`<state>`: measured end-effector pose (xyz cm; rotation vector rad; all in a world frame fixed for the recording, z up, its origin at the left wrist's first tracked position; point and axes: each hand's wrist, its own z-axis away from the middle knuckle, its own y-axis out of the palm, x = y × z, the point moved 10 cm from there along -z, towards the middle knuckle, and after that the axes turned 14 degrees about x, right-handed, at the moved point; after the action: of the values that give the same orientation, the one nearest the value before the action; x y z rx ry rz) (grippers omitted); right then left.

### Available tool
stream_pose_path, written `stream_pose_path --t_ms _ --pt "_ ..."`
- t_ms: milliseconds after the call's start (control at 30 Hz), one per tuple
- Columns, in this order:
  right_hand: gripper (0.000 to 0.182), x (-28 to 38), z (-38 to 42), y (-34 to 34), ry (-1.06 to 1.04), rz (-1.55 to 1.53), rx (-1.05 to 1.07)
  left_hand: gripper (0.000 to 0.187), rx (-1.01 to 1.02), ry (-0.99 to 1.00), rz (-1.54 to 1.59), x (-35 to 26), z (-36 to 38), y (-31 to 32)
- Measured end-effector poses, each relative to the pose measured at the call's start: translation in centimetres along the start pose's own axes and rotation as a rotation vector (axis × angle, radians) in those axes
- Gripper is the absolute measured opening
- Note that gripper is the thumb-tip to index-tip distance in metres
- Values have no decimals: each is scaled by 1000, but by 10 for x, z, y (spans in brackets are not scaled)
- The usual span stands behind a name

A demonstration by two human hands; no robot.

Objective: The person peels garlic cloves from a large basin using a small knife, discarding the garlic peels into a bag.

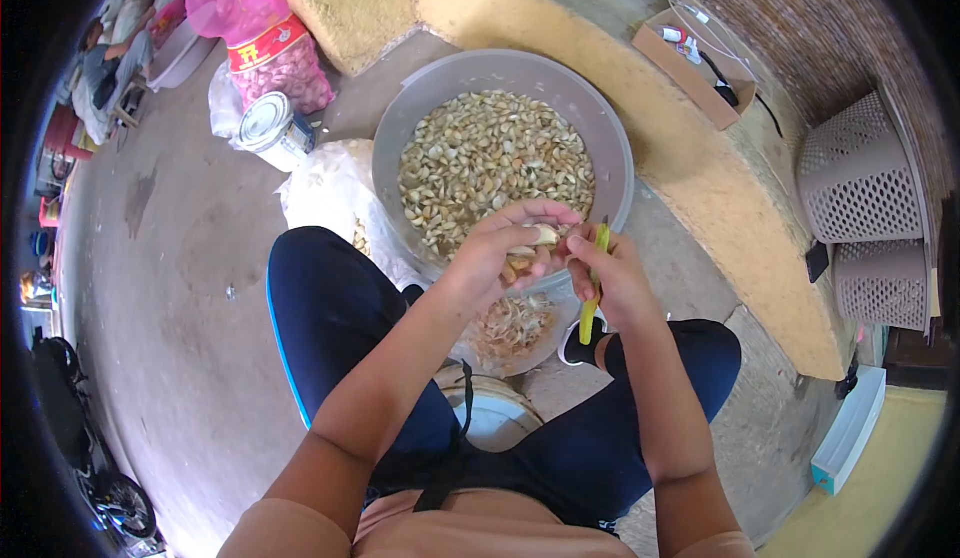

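My left hand point(505, 248) is curled around several garlic cloves point(543, 235), with a pale one showing between thumb and fingers. In my right hand point(617, 276) is a small knife with a yellow handle point(588, 320); its dark tip points up past my fingers. Both hands are close together above the near rim of a large grey basin point(618, 173). Many garlic cloves point(490, 158) fill that basin. Below my hands, between my legs, a clear bowl holds papery garlic skins point(512, 326).
A white plastic bag point(335, 183) and a white pail point(275, 130) stand left of the basin. Behind them is a pink mesh sack point(285, 73). A yellow ledge point(700, 208) curves along the right, bearing a cardboard box point(690, 78). Another person point(105, 63) sits far left.
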<state>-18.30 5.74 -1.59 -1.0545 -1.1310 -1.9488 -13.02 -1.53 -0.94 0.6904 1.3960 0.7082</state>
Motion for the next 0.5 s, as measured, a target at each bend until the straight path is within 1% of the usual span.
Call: stream_pose_path --t_ms 33,133,233,333,400,500 --pt "24 0 2 0 -1 22 -22 30 2 17 -35 -2 -1 0" --pt "27 -1 4 0 -3 97 -75 31 7 -31 -240 0 -2 6" --pt "29 0 6 -8 -26 204 -135 29 -40 -47 -360 6 -2 -2" --pt "29 11 11 -20 -91 342 -240 27 -208 -53 -490 4 0 -19" --pt "29 19 13 -23 -139 469 -295 27 -193 -87 -449 7 -1 -17" --pt "25 26 14 -15 -139 509 -279 27 -190 -90 -365 11 -3 -23"
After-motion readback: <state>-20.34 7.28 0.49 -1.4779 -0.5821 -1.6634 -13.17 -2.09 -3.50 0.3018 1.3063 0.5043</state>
